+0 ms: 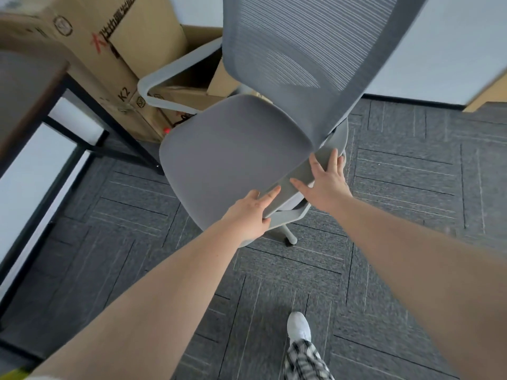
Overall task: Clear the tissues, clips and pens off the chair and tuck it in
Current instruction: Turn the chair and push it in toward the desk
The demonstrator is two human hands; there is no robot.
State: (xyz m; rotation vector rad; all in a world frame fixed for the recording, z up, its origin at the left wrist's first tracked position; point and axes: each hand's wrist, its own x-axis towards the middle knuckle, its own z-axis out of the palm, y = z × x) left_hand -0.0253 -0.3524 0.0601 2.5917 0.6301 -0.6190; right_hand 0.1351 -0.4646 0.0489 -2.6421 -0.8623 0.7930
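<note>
A grey office chair [230, 154] with a mesh back [307, 50] stands on the carpet in the middle of the view. Its seat is bare; no tissues, clips or pens show on it. My left hand [252, 212] grips the near armrest [299, 174] at its front end, fingers curled over the edge. My right hand [326, 182] lies flat on the same armrest farther back, fingers spread. The far armrest [175, 69] points toward the boxes. One chair leg with a caster [289, 237] shows below the seat.
A desk [24, 86] with a black metal frame [82, 133] stands at the left. Cardboard boxes [115, 45] are stacked behind the chair. Dark grey carpet tiles [397, 187] cover the floor. My foot in a white shoe [299, 327] is at the bottom.
</note>
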